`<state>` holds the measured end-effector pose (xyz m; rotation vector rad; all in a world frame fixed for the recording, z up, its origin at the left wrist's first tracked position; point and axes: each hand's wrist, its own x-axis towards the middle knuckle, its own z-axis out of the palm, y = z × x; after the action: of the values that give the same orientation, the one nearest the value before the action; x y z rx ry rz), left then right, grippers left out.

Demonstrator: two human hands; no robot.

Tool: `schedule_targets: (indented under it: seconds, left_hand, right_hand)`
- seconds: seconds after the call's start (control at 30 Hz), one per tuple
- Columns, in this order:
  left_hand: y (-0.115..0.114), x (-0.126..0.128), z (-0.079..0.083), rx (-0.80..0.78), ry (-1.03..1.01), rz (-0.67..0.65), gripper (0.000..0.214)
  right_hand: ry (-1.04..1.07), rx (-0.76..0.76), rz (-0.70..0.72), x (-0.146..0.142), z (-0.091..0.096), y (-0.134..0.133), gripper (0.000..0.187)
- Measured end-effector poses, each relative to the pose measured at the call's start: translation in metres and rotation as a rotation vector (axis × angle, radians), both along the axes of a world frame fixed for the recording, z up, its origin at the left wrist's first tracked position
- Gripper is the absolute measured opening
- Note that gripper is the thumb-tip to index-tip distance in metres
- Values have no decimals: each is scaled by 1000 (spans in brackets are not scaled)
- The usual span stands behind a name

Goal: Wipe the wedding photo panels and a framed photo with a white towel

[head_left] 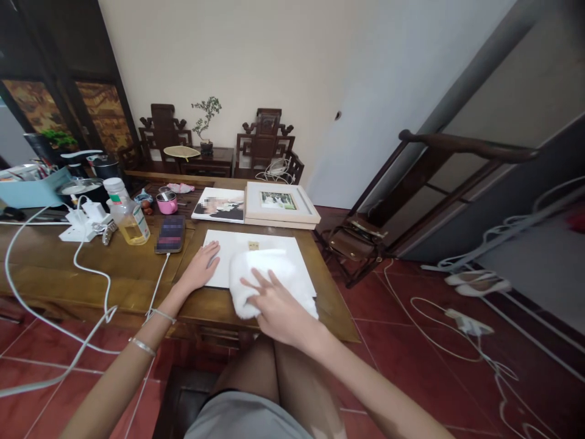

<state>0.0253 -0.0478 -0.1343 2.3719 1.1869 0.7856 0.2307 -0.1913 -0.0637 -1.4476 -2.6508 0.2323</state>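
A white board (217, 241) with a small tan label (253, 246) lies on the wooden table in front of me. My left hand (201, 266) rests flat on the board's left edge, fingers stretched out and holding nothing. On the board's right part, my right hand (278, 305) holds a fluffy white towel (292, 268) pressed down, its fingers over the top of the cloth. The towel covers much of the board and hangs slightly over its near edge. My right thumb is not clearly visible.
Behind the board lie a photo panel (219, 205) and a framed picture (278, 200). To the left are a phone (170, 234) on a cable, a bottle (130, 219), a pink cup (167, 202) and a power strip (77, 230). A wooden chair (411, 177) stands right.
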Motion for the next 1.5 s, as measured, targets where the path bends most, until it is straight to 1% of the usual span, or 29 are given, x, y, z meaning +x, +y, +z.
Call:
schedule_targets:
  seconds: [0.07, 0.13, 0.2, 0.33, 0.4, 0.43, 0.47, 0.53, 0.63, 0.7, 0.77, 0.8, 0.83, 0.9, 1.0, 1.1, 1.17, 1.2, 1.27, 1.37, 1.43, 1.5]
  left_hand:
    - [0, 0, 0, 9, -1, -1, 47]
    - [0, 0, 0, 17, 3, -2, 46]
    - [0, -1, -1, 17, 9, -1, 46]
    - [2, -1, -2, 7, 12, -4, 47]
    - [4, -2, -3, 3, 11, -9, 47]
    - [4, -2, -3, 2, 9, -10, 46]
    - [4, -2, -3, 3, 6, -10, 46]
    - [5, -2, -3, 8, -6, -7, 45]
    - [3, -1, -2, 14, -13, -8, 46]
    - [2, -1, -1, 13, -6, -7, 46]
    - [1, -1, -1, 12, -1, -4, 45]
    - [2, -2, -1, 13, 1, -5, 45]
    - [2, -2, -2, 14, 1, -6, 45]
    - [3, -2, -3, 18, 1, -9, 45]
    - [4, -2, -5, 24, -8, -10, 45]
    - [4, -1, -4, 13, -27, -10, 45]
    - [3, 0, -2, -15, -58, -1, 45]
    - [3, 0, 0, -37, -89, 11, 46]
    - [6, -1, 2, -109, -202, 58, 49]
    - [11, -3, 5, -205, -439, 123, 52]
    - [12, -4, 6, -242, -523, 151, 54]
    - [10, -3, 7, -262, -508, 176, 58]
  right_hand:
    - [27, -30, 29, 0, 3, -8, 41]
    - [47, -44, 25, 2, 4, 1, 44]
    - [43, -44, -9, 6, 3, 26, 48]
    - [-17, -12, -148, 7, -2, 90, 49]
    - [-41, 23, -202, 0, -5, 112, 48]
    - [-53, 44, -213, -4, -6, 117, 48]
    - [-66, 64, -205, -10, -8, 117, 47]
    - [-83, 92, -141, -20, -10, 105, 46]
    - [-59, 98, -2, -27, -10, 63, 42]
    - [-23, 77, 63, -24, -7, 33, 41]
    - [17, 44, 95, -16, -4, 13, 42]
    - [39, 29, 98, -10, -3, 9, 43]
    - [61, 19, 90, -5, -2, 9, 45]
    - [89, 11, 44, 5, -3, 21, 47]
    - [74, 20, -78, 9, -6, 55, 48]
    - [10, 37, -226, -4, -11, 88, 47]
    - [-32, 61, -314, -20, -14, 100, 44]
    - [-46, 74, -333, -30, -15, 103, 43]
    - [-55, 103, -286, -46, -16, 99, 43]
    - [-31, 136, -70, -59, -14, 77, 42]
    - [-8, 115, 84, -56, -9, 55, 41]
    - [18, 47, 190, -45, -4, 35, 41]
